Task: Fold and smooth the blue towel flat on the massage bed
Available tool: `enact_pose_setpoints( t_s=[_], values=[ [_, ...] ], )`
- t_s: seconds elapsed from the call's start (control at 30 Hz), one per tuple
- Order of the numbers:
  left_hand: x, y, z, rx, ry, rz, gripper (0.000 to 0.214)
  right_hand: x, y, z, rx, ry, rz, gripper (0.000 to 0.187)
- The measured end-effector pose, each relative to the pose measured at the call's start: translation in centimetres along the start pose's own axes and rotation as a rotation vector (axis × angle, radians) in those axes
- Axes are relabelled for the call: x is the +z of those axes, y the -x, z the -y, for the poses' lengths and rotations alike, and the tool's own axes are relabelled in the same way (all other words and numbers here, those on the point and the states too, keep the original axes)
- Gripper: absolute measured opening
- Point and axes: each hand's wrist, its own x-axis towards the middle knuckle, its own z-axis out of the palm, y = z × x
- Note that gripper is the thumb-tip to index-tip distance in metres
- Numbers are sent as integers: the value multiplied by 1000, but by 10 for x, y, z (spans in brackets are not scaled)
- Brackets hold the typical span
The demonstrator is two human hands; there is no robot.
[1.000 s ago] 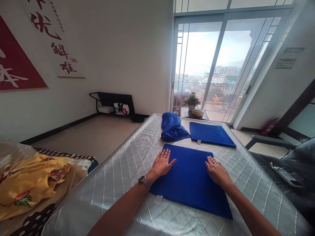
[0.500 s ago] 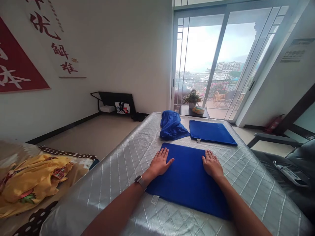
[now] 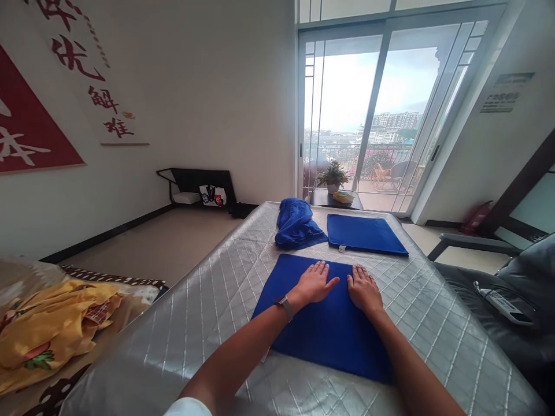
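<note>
The blue towel lies spread flat on the silver quilted mattress, near its middle. Both hands press on the towel's far half, palms down and fingers stretched out, gripping nothing. The left hand and right hand sit just beside each other, the thumbs nearly meeting. A watch is on the left wrist.

The towel looks soft, light and limp. It would sag if lifted, so a corner or an edge seems the surest place to pinch it, and the slick mattress cover may let it slide.

At 1 o'clock from the hands lies a second blue towel, folded flat. At 11 o'clock is a crumpled blue heap, its edge touching the folded one.

Further off, a shopping bag stands by the wall at 10 o'clock; I cannot tell what is in it. A potted plant sits by the glass door at 12. Yellow cloth is bunched at 9.
</note>
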Motion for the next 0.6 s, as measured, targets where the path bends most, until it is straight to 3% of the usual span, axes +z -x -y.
enact_pose_setpoints(
  t_s=[0.13,0.23,0.37,0.6],
  values=[
    [22,-33,-50,154,54,-54,79,1,2,-5,-46,56,36,60],
    [34,-41,-57,132,51,-86,78,3,2,-7,-51,67,38,60],
    [34,-33,-28,42,21,-103,79,4,-1,-5,-30,32,23,61],
    [9,2,66,-229,-81,-123,82,4,-4,-3,12,5,40,61]
  ],
)
